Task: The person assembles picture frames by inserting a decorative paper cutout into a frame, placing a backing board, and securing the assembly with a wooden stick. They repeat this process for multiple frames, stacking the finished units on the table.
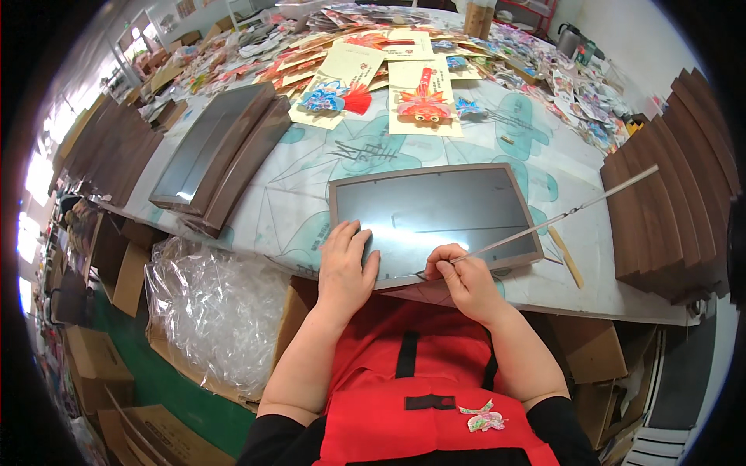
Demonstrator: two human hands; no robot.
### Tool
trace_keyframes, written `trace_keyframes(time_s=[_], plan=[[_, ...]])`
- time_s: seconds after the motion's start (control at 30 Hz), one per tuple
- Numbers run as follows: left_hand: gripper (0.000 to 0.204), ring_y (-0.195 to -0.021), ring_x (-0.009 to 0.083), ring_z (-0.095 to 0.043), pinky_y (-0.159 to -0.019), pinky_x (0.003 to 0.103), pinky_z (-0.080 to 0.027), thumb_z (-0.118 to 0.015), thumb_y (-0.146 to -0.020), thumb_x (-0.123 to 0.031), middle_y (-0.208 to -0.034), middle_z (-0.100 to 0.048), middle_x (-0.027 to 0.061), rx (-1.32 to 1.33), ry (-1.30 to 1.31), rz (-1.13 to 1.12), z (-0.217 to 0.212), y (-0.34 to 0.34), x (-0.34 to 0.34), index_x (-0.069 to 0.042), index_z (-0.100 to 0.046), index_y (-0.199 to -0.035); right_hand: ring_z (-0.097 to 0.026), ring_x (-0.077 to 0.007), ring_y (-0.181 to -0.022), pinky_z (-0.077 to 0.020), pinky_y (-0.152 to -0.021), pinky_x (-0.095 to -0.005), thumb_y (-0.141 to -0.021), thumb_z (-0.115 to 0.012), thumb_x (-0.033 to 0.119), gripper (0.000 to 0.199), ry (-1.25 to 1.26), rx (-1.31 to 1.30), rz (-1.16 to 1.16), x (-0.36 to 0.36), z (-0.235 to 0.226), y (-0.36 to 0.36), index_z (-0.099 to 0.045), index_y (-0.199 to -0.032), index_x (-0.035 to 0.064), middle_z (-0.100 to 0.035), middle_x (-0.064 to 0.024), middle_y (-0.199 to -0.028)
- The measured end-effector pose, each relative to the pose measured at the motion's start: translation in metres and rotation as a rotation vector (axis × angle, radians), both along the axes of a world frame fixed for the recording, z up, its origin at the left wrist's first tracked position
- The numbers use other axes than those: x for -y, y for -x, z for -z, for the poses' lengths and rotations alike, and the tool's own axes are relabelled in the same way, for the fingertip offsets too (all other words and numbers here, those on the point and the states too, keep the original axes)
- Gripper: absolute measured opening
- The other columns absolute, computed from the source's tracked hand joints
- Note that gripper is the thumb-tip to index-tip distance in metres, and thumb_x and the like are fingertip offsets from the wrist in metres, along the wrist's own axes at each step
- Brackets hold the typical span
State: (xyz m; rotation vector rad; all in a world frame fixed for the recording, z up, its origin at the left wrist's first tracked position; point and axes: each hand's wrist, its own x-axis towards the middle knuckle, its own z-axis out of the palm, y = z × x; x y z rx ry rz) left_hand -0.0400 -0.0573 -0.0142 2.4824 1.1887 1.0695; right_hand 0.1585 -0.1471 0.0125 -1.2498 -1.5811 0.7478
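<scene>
A shallow brown frame with a dark glossy panel lies flat on the table in front of me. My left hand rests on its near left corner, fingers stretched over the rim and panel and holding nothing. Closed near the middle of the frame's near edge, my right hand grips a thin metal rod. The rod slants up to the right across the panel, with a twisted spot partway along. Its dark, bent lower end shows just left of my right fingers, by the near rim.
Two stacked brown frames lie at left, and brown frames are piled at right. A yellowish strip lies beside the work. Cards with colourful fish figures spread behind. A carton of clear plastic wrap stands below the table's left edge.
</scene>
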Motion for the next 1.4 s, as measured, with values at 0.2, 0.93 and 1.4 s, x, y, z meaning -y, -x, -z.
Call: trace_keyframes(time_s=[0.2,0.93,1.4], plan=[[0.033,-0.117,0.0374,-0.047,-0.098,0.045,-0.037,-0.064,-0.078,-0.011,-0.119,-0.054,0.0198,0.011,0.000,0.010,0.002,-0.001,-0.001,0.000,-0.059,-0.108,-0.060,-0.0160,-0.077,-0.0501,-0.073,-0.0281,-0.094,-0.043,0.002,0.014,0.070,-0.024,0.086,0.012,-0.003,-0.029,-0.056,-0.094,-0.0044,-0.059,-0.0082,-0.086],[0.049,-0.124,0.0355,-0.042,-0.104,0.051,-0.030,-0.070,-0.078,-0.024,-0.129,-0.049,0.0179,-0.264,0.038,0.249,-0.023,-0.026,0.002,-0.002,-0.054,-0.118,-0.059,-0.0373,-0.087,-0.0472,-0.080,-0.0434,-0.089,-0.052,0.008,0.024,0.654,0.914,0.906,0.117,0.016,-0.222,-0.053,-0.111,0.0004,-0.063,-0.0192,-0.092],[0.039,-0.125,0.0322,-0.043,-0.106,0.050,-0.029,-0.066,-0.082,-0.022,-0.128,-0.052,0.0142,-0.185,0.102,0.269,-0.010,-0.037,-0.010,-0.006,-0.057,-0.116,-0.040,-0.0359,-0.123,-0.0265,-0.101,-0.0522,-0.084,-0.062,0.026,0.023,-0.122,0.713,0.246,0.041,0.008,-0.068,-0.066,-0.102,0.0128,-0.055,-0.0098,-0.121]])
